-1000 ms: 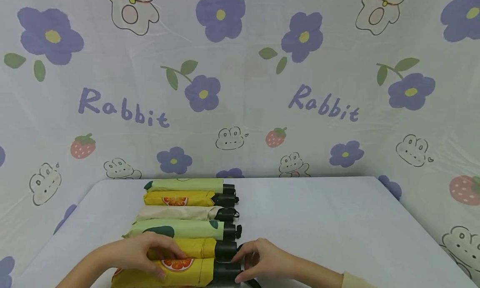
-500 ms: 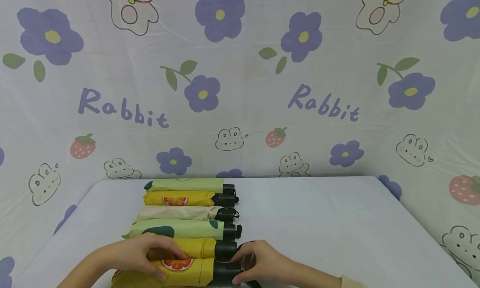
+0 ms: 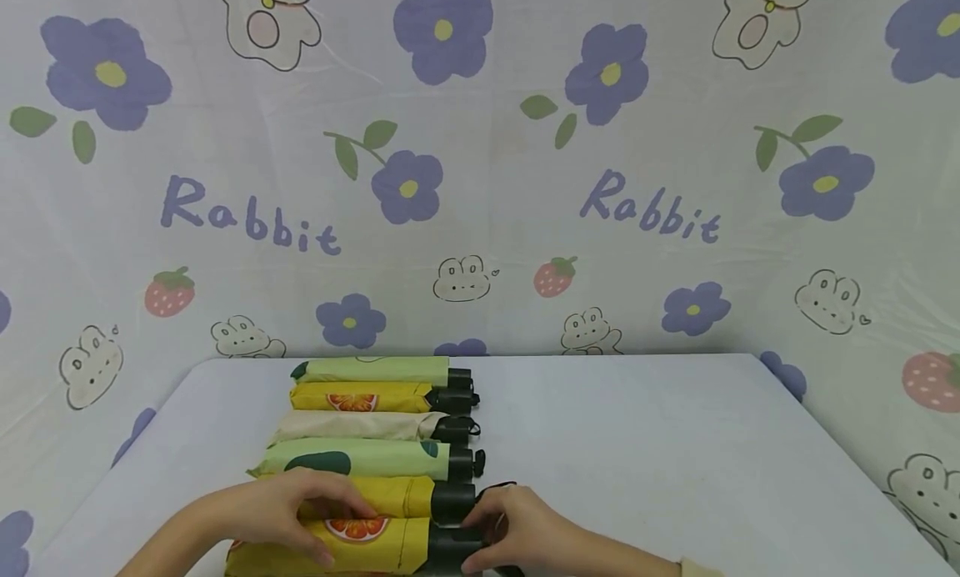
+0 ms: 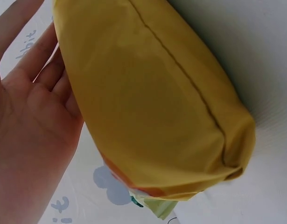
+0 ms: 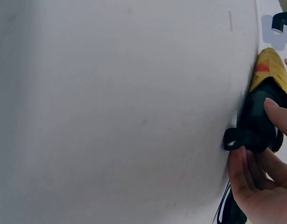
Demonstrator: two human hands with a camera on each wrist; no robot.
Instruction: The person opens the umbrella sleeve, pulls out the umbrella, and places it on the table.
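Closest to me lies a folded yellow umbrella [image 3: 390,548] with an orange-slice print and a black handle [image 3: 453,548]. My left hand [image 3: 281,510] grips its cover from above, thumb on the near side and fingers on the far side. At the handle's end, my right hand [image 3: 525,531] pinches the black handle between thumb and fingers. In the right wrist view the thumb lies on the handle [image 5: 255,112], the fingertips by a black strap [image 5: 239,139]. The left wrist view is filled by the yellow cover [image 4: 148,102], beside the left palm [image 4: 33,121].
Behind it, several folded umbrellas lie parallel, handles to the right: another yellow one [image 3: 405,495], a green one [image 3: 375,458], a beige one [image 3: 352,425], a yellow one [image 3: 401,396] and a green one [image 3: 405,370]. They lie on a white table [image 3: 637,444] before a patterned cloth [image 3: 510,227].
My right hand has shifted slightly, its fingers closing in a little at the handle's end. The left hand and the umbrellas stay where they were; the head view has moved very slightly.
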